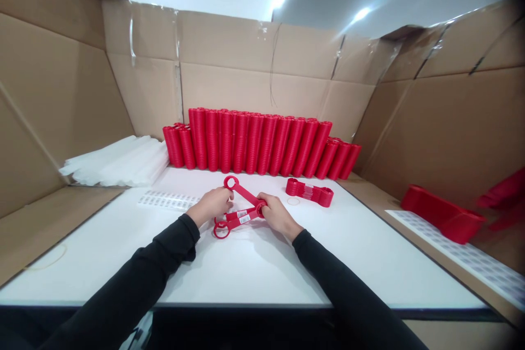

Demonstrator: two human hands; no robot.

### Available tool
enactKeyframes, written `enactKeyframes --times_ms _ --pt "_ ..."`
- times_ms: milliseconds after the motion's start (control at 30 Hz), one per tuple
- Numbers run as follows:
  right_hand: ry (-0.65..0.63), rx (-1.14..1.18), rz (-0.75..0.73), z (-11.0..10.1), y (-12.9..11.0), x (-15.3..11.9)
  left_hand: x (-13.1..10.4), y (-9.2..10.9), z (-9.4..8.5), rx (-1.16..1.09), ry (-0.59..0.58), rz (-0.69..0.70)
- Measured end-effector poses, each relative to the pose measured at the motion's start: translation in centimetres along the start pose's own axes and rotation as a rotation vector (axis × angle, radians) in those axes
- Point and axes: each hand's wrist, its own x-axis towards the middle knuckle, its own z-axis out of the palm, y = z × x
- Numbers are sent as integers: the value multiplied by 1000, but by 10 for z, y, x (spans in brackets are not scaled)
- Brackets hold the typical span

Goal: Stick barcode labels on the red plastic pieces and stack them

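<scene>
Right hand (279, 214): closed on the meeting ring ends of the red ring-ended strips. Left hand (212, 205): fingers curled at the upper strip (246, 194), near its free ring; whether they pinch it, cannot tell.

Handling, as judged: right grip firm but light at the shared end; left fingertips guide the free rings, so that the strips swing in line without bending; labels kept flat and unrubbed.

Red strips, held over the middle of the white tabletop (246, 279): splayed in a V, point toward the right hand, mouth to the left. Upper strip: long axis slanting from the right hand to the far left. Lower strips (234, 223): long axes running left and slightly nearer the person; white labels visible.

Right of the hands: one red bundle (324, 196), lying lengthwise roughly left to right, a loose elastic band (293, 202) just beside it. Left: label sheet (164, 199); farther, white plastic sleeves (118, 164). Beyond: a row of red stacks (258, 145), before the cardboard wall (225, 76).
</scene>
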Motion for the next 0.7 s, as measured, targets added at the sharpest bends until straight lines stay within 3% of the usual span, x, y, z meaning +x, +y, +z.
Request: enactKeyframes --times_ms 133,367,533,700 --pt "-22 -21 12 -1 0 0 2 -5 5 -11 -57 51" --pt "-24 -24 19 -1 1 0 6 -15 13 -106 25 4" --pt "12 -44 49 -1 5 2 8 -22 10 -171 100 -4" --pt "76 -55 120 -1 8 4 9 -22 -1 -526 -9 54"
